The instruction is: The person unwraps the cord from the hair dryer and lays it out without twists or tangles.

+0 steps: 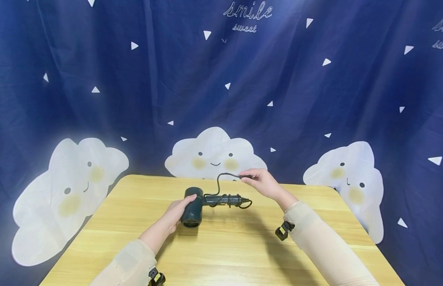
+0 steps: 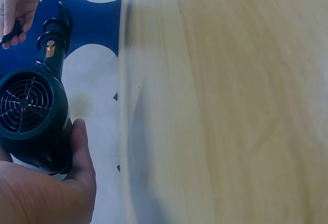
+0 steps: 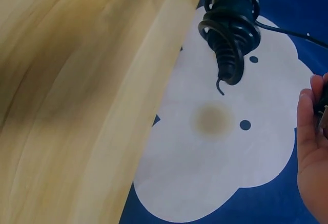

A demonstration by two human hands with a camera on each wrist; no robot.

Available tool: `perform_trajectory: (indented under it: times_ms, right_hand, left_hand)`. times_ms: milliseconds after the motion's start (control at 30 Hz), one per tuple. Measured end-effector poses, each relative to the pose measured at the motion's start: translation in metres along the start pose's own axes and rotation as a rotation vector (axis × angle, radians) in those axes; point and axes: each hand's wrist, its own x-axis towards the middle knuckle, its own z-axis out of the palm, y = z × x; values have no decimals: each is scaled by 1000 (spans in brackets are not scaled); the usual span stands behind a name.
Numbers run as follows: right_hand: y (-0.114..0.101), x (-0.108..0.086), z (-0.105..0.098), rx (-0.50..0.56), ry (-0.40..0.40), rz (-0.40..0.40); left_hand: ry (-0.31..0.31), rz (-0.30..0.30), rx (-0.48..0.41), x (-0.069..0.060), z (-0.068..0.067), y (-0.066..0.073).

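A dark hair dryer (image 1: 191,212) is held above the table by my left hand (image 1: 176,214), which grips its barrel with the thumb over the top. Its handle (image 1: 221,200) points to the right, with the black cord wound round it. In the left wrist view the round grille (image 2: 24,104) of the dryer shows. My right hand (image 1: 262,183) pinches the plug end of the cord (image 1: 246,176), up and to the right of the handle. A loose stretch of cord (image 1: 218,182) runs from there back to the handle. The right wrist view shows the coils (image 3: 230,19) closely.
A light wooden table (image 1: 221,254) lies beneath both hands. Behind it hangs a dark blue curtain (image 1: 193,79) with white clouds and triangles. The far table edge runs just below the middle cloud (image 1: 214,153).
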Motion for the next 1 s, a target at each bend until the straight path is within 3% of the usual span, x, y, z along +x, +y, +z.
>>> perform_trajectory:
  times_ms: [233,700,1000]
  right_hand:
    - [7,1,1,-28,57,22]
    - [24,-2,4,-48,46,81]
    - [32,-6,8,-65,61,60]
  left_hand:
    - [-13,7,-3,1,1,0]
    - [-24,10,-1,-4,2,1]
    - [-23,9,3,0,1,-1]
